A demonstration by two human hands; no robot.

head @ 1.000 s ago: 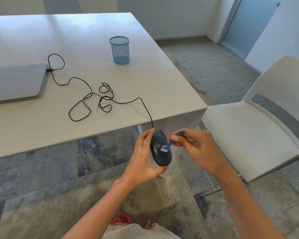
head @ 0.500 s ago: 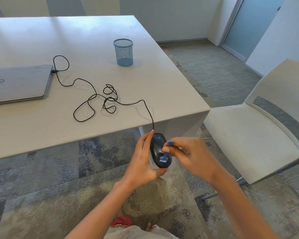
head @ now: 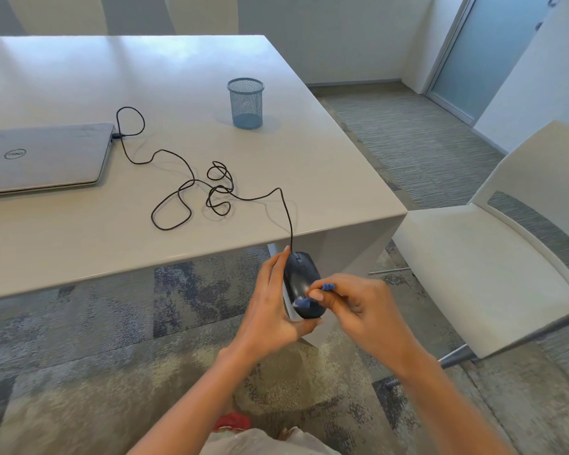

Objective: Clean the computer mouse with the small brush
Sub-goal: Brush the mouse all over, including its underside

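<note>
A black wired computer mouse [head: 301, 277] is held in the air just below the table's front edge, its top facing me. My left hand [head: 271, 303] cups it from the left and underneath. My right hand [head: 358, 307] pinches a small blue brush [head: 304, 302] whose white bristle end rests on the rear part of the mouse. The brush's blue handle tip sticks out above my fingers. The mouse's black cable [head: 211, 192] runs up over the table edge, loops across the top and plugs into a closed grey laptop [head: 43, 157].
The white table [head: 178, 77] carries a blue mesh pen cup [head: 245, 103] behind the cable loops. A white chair [head: 480, 257] stands to the right of my hands. Patterned carpet lies below, with a door at the far right.
The brush head has slid from the middle of the mouse down toward its rear end. The view has tilted slightly, and both hands stay on the mouse and brush.
</note>
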